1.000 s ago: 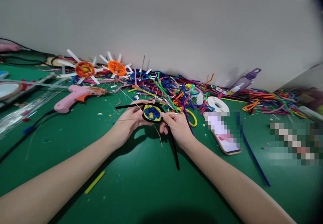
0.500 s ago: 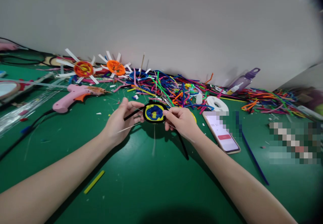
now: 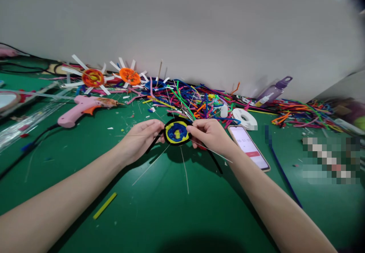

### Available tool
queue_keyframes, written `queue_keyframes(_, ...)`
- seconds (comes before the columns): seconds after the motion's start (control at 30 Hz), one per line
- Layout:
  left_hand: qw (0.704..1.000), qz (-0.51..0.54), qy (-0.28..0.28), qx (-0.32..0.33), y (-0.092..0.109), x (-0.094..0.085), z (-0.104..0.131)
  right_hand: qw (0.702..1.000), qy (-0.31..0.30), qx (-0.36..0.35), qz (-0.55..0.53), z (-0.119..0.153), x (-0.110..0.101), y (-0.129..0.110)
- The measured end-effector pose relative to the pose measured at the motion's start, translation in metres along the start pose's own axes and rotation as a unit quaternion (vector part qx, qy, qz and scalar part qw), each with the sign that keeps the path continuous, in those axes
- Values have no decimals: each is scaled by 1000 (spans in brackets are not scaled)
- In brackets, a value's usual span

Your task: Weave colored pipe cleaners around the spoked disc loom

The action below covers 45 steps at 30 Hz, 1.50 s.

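A round woven pipe-cleaner disc (image 3: 177, 132), blue and yellow with a black outer ring, is held up above the green table. Thin pale spokes stick out around it. My left hand (image 3: 148, 134) pinches its left rim, where a black pipe-cleaner end (image 3: 154, 143) hangs down. On the right rim, my right hand (image 3: 207, 134) is closed with thumb and fingertips on the edge. Another black pipe-cleaner end (image 3: 215, 162) trails below that hand. The fingers partly hide both sides of the rim.
A pink glue gun (image 3: 76, 110) lies at left with its cord. Two orange discs with white strips (image 3: 129, 76) stand behind it. Pipe cleaners (image 3: 196, 97) pile along the wall. At right are a white tape roll (image 3: 244, 119), a phone (image 3: 248, 146) and a purple bottle (image 3: 273, 91).
The disc has shifted slightly right and turned, so its spokes and black ends point differently. My left hand has drawn its fingers in and rolled over at the left rim.
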<state>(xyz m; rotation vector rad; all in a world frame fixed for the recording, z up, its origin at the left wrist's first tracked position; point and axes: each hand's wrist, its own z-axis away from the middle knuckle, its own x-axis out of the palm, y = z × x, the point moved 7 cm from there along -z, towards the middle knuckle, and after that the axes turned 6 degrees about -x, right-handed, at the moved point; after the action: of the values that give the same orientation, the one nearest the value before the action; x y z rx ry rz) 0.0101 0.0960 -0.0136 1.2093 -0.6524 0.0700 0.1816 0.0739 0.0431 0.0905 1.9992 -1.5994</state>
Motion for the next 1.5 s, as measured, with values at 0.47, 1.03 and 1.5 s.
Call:
queue_keyframes(0.47, 992, -114, -42, -9, -5, 6, 6, 996, -63, -52, -30, 3, 22, -7)
queue_keyframes(1.03, 956, -269, -82, -84, -14, 10, 15, 995, -72, -67, -10, 2, 33, -7)
queue_keyframes(1.5, 987, -138, 11, -79, -17, -1, 10, 997, -21, -34, -64, 0, 30, 2)
